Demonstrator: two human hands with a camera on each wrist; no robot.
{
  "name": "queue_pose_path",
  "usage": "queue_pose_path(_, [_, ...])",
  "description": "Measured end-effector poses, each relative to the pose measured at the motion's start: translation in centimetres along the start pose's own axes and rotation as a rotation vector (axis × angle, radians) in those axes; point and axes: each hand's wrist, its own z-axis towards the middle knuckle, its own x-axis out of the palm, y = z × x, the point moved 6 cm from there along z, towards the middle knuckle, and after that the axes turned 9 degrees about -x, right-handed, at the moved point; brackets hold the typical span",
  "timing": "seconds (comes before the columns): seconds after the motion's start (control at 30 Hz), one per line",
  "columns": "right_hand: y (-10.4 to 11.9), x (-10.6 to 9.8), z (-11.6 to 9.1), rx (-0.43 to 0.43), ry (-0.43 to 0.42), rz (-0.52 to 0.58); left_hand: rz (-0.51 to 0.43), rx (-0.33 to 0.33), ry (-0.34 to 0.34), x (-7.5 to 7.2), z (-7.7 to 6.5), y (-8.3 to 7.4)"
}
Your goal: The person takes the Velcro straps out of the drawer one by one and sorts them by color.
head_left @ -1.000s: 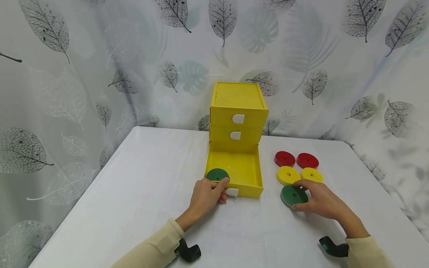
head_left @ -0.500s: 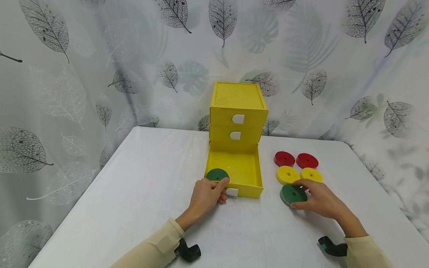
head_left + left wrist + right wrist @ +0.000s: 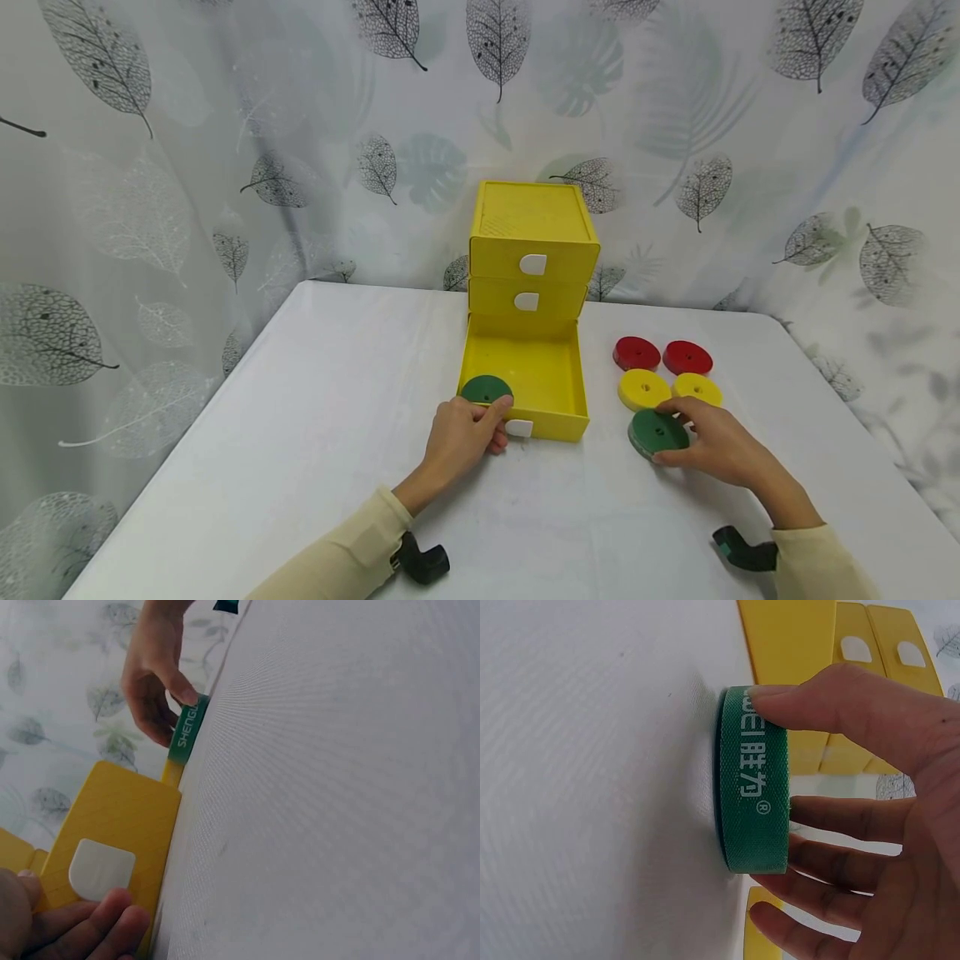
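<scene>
My left hand (image 3: 459, 443) is at the front left of the pulled-out bottom drawer (image 3: 536, 362), with the thumb over the front wall and the fingers before it, pinching that wall. Beside these fingers is the drawer's white tab (image 3: 101, 870). Inside the drawer's front left corner lies a green roll (image 3: 483, 387), partly hidden by the front wall and thumb. To the right, my right hand (image 3: 723, 446) grips a second green roll (image 3: 658, 433), thumb on its near side and fingers round the far side. White lettering runs along that roll's woven rim (image 3: 757, 780), low over the table.
Two yellow rolls, one at the left (image 3: 643, 389) and one at the right (image 3: 697, 388), lie just beyond my right hand. Behind them are two red rolls (image 3: 637, 354). The yellow drawer cabinet (image 3: 534, 212) stands at the back of the white table (image 3: 337, 400), before a leaf-print curtain (image 3: 300, 125).
</scene>
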Motion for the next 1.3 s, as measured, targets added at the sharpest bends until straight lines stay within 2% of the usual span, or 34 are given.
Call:
queue_pose_path(0.23, [0.9, -0.3, 0.1, 0.011, 0.046, -0.018, -0.006, 0.012, -0.001, -0.1, 0.1, 0.2])
queue_pose_path(0.33, [1.9, -1.1, 0.2, -0.014, 0.006, -0.046, -0.005, 0.011, 0.007, -0.1, 0.1, 0.1])
queue_pose_path(0.57, [5.3, -3.0, 1.3, -0.161, -0.1, -0.063, 0.004, -0.004, 0.005, -0.2, 0.0, 0.0])
queue_pose_path(0.8, [8.4, -4.2, 2.8, -0.201, -0.146, -0.065, 0.009, -0.004, 0.004, -0.1, 0.0, -0.2])
queue_pose_path(0.93, [9.8, -4.2, 3.7, -0.223, -0.141, -0.065, 0.003, -0.005, 0.009, -0.1, -0.1, -0.1])
queue_pose_path(1.17, [12.0, -3.6, 5.2, -0.312, -0.135, -0.027, 0.014, 0.004, 0.009, 0.0, 0.1, 0.0])
queue_pose_path(1.3, [12.9, -2.8, 6.2, -0.321, -0.104, -0.009, 0.01, -0.003, 0.013, -0.1, 0.1, -0.1])
